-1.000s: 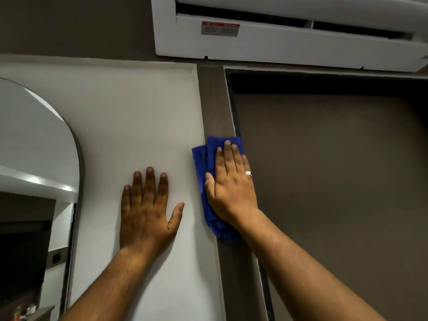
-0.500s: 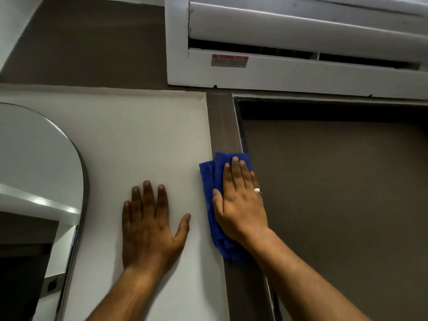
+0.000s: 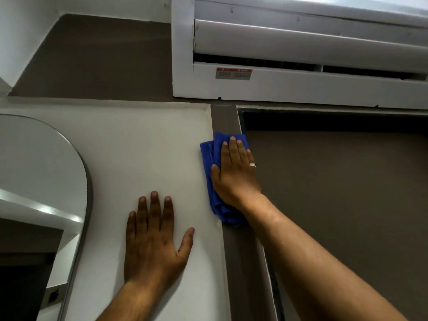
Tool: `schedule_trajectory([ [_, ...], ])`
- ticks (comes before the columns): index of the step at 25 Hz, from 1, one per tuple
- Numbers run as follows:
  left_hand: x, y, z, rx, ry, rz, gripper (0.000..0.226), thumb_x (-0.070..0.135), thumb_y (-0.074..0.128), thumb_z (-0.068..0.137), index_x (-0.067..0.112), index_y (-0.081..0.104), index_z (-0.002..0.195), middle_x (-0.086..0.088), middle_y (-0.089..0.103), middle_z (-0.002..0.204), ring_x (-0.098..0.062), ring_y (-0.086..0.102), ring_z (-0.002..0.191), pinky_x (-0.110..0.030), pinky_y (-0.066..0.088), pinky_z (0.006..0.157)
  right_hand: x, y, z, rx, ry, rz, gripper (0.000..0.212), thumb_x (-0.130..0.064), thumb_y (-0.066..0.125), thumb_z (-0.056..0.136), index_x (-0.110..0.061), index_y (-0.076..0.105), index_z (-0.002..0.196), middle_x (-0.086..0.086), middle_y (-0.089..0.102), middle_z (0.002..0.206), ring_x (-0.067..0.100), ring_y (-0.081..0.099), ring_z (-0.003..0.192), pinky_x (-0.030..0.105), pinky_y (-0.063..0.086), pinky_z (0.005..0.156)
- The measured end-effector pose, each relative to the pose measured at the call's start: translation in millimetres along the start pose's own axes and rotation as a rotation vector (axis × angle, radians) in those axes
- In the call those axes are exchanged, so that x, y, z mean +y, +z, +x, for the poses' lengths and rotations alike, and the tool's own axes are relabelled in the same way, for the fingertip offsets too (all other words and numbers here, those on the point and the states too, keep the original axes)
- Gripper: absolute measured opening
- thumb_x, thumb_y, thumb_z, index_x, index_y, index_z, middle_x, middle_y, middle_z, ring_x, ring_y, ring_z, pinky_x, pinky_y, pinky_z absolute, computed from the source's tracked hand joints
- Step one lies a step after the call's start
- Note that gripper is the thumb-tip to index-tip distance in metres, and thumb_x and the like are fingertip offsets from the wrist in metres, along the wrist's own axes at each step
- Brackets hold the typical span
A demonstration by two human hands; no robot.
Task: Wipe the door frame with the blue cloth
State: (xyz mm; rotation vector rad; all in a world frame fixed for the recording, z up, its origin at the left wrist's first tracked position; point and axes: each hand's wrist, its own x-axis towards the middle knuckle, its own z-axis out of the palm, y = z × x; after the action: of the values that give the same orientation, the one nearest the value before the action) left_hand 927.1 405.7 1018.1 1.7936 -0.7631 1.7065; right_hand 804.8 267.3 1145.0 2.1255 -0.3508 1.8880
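Observation:
The brown door frame (image 3: 225,120) runs up the middle of the view between a white wall and a brown door. My right hand (image 3: 236,174) lies flat on the folded blue cloth (image 3: 208,156), pressing it against the frame a short way below the frame's top corner. The cloth sticks out above my fingertips, to their left and below my wrist. My left hand (image 3: 155,239) rests flat on the white wall (image 3: 139,147), fingers slightly spread, holding nothing, lower than and left of the cloth.
A white air conditioner (image 3: 301,84) hangs just above the door's top edge. An arched mirror (image 3: 41,193) with a dark rim is on the wall at the left. The brown door panel (image 3: 335,193) fills the right side.
My right hand has slid the cloth up the frame toward its top corner. The view has tilted upward, showing more of the air conditioner. My left hand stays flat on the wall.

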Motion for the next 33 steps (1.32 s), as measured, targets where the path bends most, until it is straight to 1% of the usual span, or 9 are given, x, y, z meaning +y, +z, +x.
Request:
schedule_trajectory([
  [3,1,0,0,0.008,0.004,0.000,0.089,0.070,0.013,0.083,0.019,-0.010,0.151,-0.009,-0.018,0.162,-0.026,-0.016,0.149,-0.042,-0.009,0.119,0,7,-37,0.021,-0.035,-0.010,0.068,-0.044,0.018,0.094,-0.010,-0.002,0.149,0.012,-0.007,0.160,0.024,-0.008,0.147,0.038,-0.011,0.116],
  [5,2,0,1,0.013,0.006,-0.004,0.088,0.070,0.014,0.083,0.018,-0.006,0.152,-0.010,-0.013,0.162,-0.027,-0.013,0.149,-0.042,-0.008,0.119,-1,5,-31,0.015,-0.020,-0.028,0.068,-0.044,0.019,0.094,-0.010,-0.001,0.149,0.012,-0.006,0.160,0.024,-0.007,0.147,0.037,-0.010,0.116],
  [12,-1,5,-1,0.014,-0.001,0.007,0.086,0.072,0.008,0.082,0.023,-0.018,0.149,-0.005,-0.024,0.160,-0.023,-0.024,0.147,-0.041,-0.013,0.118,-5,-9,60,-0.010,-0.038,-0.066,0.065,-0.039,0.026,0.097,-0.008,0.005,0.150,0.013,0.000,0.161,0.028,-0.003,0.147,0.039,-0.005,0.117],
  [16,0,3,2,0.008,-0.004,-0.003,0.086,0.072,0.007,0.082,0.024,-0.020,0.148,-0.004,-0.027,0.159,-0.022,-0.027,0.145,-0.041,-0.013,0.118,-6,-7,58,0.022,-0.044,-0.054,0.065,-0.039,0.027,0.097,-0.007,0.006,0.150,0.014,0.002,0.161,0.028,-0.002,0.147,0.041,-0.003,0.119],
  [20,-2,1,1,-0.015,0.001,0.017,0.086,0.072,0.006,0.083,0.024,-0.026,0.146,-0.004,-0.031,0.158,-0.022,-0.029,0.145,-0.043,-0.012,0.120,-8,-2,21,-0.009,-0.051,-0.025,0.066,-0.040,0.026,0.097,-0.008,0.002,0.150,0.012,-0.002,0.161,0.026,-0.005,0.147,0.039,-0.005,0.119],
  [23,-2,-1,1,-0.031,0.001,0.017,0.085,0.070,0.009,0.084,0.023,-0.022,0.148,-0.006,-0.028,0.159,-0.023,-0.027,0.146,-0.043,-0.010,0.120,-8,3,-28,0.022,-0.080,0.020,0.067,-0.040,0.027,0.096,-0.009,0.001,0.149,0.012,-0.004,0.161,0.024,-0.006,0.147,0.039,-0.007,0.119],
  [26,-1,-3,-3,-0.069,0.016,0.029,0.086,0.068,0.011,0.084,0.020,-0.019,0.149,-0.008,-0.026,0.160,-0.025,-0.024,0.146,-0.045,-0.007,0.121,-9,8,-66,-0.060,-0.088,-0.011,0.070,-0.043,0.023,0.094,-0.012,-0.009,0.148,0.009,-0.015,0.159,0.020,-0.016,0.146,0.039,-0.011,0.118],
  [28,0,-4,-5,-0.075,0.018,0.029,0.086,0.068,0.012,0.084,0.019,-0.017,0.150,-0.009,-0.024,0.160,-0.026,-0.022,0.147,-0.046,-0.005,0.121,-6,7,-61,-0.077,-0.086,-0.037,0.070,-0.044,0.023,0.094,-0.012,-0.010,0.148,0.009,-0.016,0.159,0.020,-0.017,0.146,0.039,-0.012,0.118],
  [33,-4,-3,-20,-0.078,0.066,0.027,0.085,0.065,0.019,0.086,0.018,-0.006,0.152,-0.010,-0.012,0.163,-0.027,-0.013,0.149,-0.048,0.000,0.121,1,-6,-8,-0.071,0.002,-0.024,0.067,-0.041,0.025,0.097,-0.009,-0.002,0.149,0.011,-0.008,0.161,0.023,-0.009,0.147,0.037,-0.009,0.117],
])
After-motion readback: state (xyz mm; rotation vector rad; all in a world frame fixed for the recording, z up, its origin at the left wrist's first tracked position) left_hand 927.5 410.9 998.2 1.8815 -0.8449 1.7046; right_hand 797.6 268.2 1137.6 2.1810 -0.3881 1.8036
